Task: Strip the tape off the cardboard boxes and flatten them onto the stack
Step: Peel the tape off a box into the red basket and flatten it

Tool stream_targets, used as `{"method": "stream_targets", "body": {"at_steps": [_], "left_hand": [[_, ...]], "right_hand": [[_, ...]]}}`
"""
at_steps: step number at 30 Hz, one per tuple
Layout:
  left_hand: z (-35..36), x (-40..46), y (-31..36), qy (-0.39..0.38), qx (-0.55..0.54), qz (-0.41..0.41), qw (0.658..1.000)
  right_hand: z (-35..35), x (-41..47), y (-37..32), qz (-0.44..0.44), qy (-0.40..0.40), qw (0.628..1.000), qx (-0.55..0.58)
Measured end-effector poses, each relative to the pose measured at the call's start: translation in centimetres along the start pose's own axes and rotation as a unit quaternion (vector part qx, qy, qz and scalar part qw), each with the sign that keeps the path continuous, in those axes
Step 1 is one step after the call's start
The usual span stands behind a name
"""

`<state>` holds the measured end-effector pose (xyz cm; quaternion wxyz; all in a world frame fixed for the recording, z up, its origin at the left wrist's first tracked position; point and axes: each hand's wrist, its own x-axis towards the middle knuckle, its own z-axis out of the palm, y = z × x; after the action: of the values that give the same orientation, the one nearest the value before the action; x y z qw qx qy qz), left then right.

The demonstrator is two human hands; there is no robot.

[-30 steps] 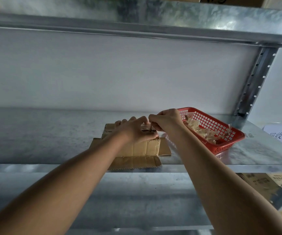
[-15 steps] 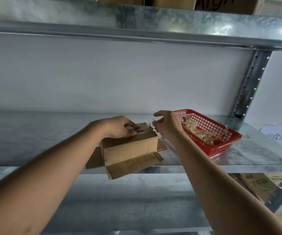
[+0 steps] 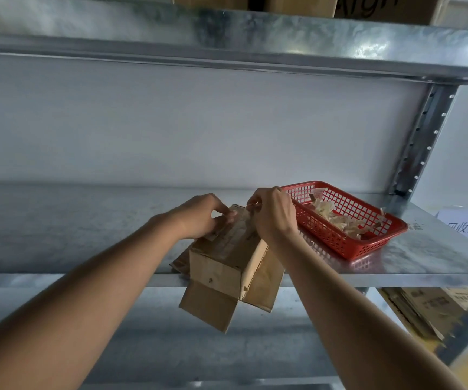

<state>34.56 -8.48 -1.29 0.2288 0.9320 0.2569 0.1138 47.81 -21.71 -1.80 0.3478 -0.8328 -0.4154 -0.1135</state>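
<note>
The left hand (image 3: 201, 216) presses down on the far top of the cardboard box (image 3: 227, 260), fingers curled over its edge to steady it. The box sits at the near edge of the metal shelf (image 3: 72, 229), bottom flaps hanging open over the lip — not yet flattened. The right hand (image 3: 276, 213) pinches what looks like a tape end at the box's top, thumb against forefinger. Farther right, the red basket (image 3: 367, 247) holds crumpled tape scraps, so earlier stripping seems done; flattened cardboard (image 3: 429, 311) lies on the shelf below.

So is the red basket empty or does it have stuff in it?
Not empty: the red basket holds crumpled, pale tape scraps.
</note>
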Motion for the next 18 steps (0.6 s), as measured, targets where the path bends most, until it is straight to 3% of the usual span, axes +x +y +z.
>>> {"method": "stream_targets", "body": {"at_steps": [8, 13, 18], "left_hand": [[0.9, -0.1, -0.7, 0.03, -0.018, 0.048, 0.998], [1.6, -0.2, -1.1, 0.028, -0.006, 0.116, 0.993], [1.5, -0.8, -0.7, 0.037, 0.008, 0.097, 0.995]], "right_hand": [[0.3, -1.7, -0.3, -0.043, 0.068, 0.995, 0.06], [-0.3, -1.0, -0.9, 0.043, 0.045, 0.996, -0.067], [-0.6, -0.3, -1.5, 0.04, -0.028, 0.995, -0.091]]}}
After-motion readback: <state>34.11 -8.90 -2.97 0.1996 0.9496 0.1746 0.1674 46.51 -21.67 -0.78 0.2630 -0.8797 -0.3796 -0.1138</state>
